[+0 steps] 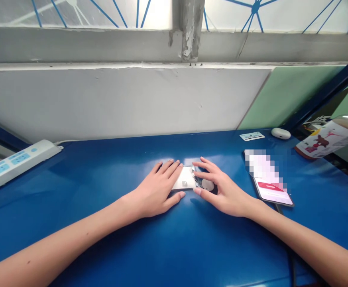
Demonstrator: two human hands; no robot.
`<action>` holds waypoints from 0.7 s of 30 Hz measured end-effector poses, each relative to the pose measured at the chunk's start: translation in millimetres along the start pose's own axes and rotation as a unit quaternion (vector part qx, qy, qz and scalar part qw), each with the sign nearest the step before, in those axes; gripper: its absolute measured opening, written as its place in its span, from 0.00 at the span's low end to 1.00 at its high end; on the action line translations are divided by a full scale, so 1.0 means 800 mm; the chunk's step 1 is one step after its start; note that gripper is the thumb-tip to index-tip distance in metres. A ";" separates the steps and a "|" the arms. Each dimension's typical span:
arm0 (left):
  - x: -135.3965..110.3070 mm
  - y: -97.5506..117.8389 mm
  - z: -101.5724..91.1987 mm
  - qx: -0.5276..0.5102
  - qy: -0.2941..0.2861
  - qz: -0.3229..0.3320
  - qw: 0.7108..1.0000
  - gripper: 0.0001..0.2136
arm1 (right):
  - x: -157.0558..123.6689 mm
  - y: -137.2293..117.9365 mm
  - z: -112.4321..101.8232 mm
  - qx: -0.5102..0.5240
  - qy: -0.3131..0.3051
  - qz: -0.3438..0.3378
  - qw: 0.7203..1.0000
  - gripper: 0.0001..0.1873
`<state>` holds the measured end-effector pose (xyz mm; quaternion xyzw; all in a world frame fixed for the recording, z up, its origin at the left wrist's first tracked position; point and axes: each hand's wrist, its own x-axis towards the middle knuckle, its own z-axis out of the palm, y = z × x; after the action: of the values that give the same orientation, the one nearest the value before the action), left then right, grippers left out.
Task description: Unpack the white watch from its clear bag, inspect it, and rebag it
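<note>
A small flat white piece [185, 179] with a grey square mark lies on the blue table, partly hidden by my left hand [158, 189]. That hand rests flat with its fingers stretched over the piece's left side and the thumb along its near edge. At the right end of the white piece is a dark, shiny part with a pale round disc [207, 185]; I cannot make out what kind of thing it is. My right hand [221, 187] arches around this end, fingers apart, its fingertips at or just above the white piece's right edge.
A phone [274, 191] with a lit screen lies to the right, a black cable below it. Behind it are a card [252, 136] and a white earbud case [280, 133]. A labelled bottle [326, 139] leans at far right. A power strip [21, 161] lies at left.
</note>
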<state>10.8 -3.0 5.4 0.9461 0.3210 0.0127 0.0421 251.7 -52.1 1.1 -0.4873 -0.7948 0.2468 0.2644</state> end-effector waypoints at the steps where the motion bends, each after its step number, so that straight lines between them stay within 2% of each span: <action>1: 0.000 0.000 0.001 -0.003 0.000 -0.002 1.000 0.33 | 0.000 0.001 0.000 -0.007 0.006 -0.005 1.000 0.24; 7: -0.001 -0.001 0.007 -0.013 0.008 -0.008 1.000 0.32 | 0.000 0.004 0.003 -0.070 0.047 -0.057 0.995 0.16; 15: -0.001 -0.001 0.008 -0.026 0.018 -0.008 0.999 0.30 | -0.002 0.006 0.002 -0.124 0.008 -0.102 0.987 0.19; 21: 0.000 -0.003 0.008 -0.025 0.023 -0.002 0.999 0.30 | -0.001 0.009 0.001 -0.143 0.015 -0.133 0.981 0.19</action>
<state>9.4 -1.8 -1.1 0.9434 0.3237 0.0425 0.0584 256.0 -49.7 -4.3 -0.4137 -0.8756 0.0862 0.2340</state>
